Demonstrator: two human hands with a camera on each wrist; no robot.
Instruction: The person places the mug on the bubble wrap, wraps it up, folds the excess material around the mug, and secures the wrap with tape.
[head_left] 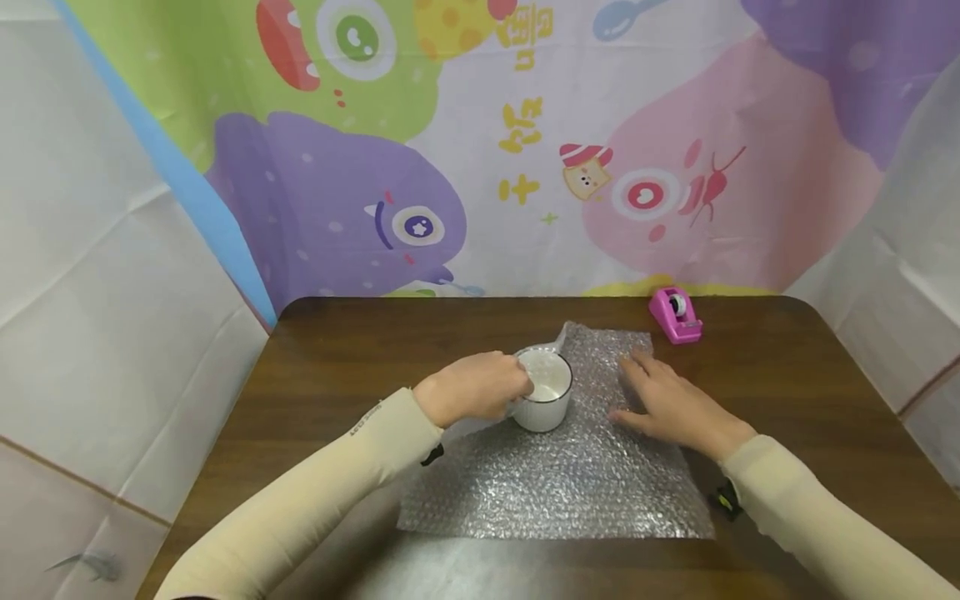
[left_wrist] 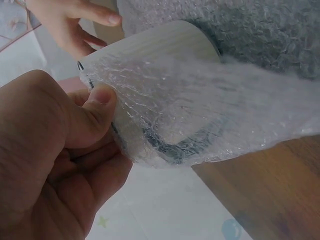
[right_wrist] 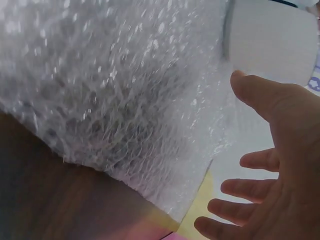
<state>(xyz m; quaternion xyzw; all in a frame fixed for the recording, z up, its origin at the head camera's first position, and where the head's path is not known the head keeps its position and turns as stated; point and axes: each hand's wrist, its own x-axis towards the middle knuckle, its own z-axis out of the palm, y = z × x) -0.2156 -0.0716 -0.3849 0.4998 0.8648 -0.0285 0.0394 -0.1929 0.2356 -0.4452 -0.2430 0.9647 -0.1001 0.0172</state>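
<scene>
Mug (head_left: 542, 417): one, on bubble wrap (head_left: 555, 492), one sheet.
Left hand (head_left: 476, 386) pinches bubble wrap at rim; right hand (head_left: 671, 408) spread, grasping nothing.

Mug (head_left: 543, 412) on bubble wrap (head_left: 555, 483), table (head_left: 322, 354) beneath, tape dispenser (head_left: 673, 318) at right rear

Screened-off booth, wood-grain surface (head_left: 322, 367) is being backed by cartoon-printed cloth (head_left: 495, 242), is being flanked by pale creased sheets (head_left: 105, 225).
</scene>
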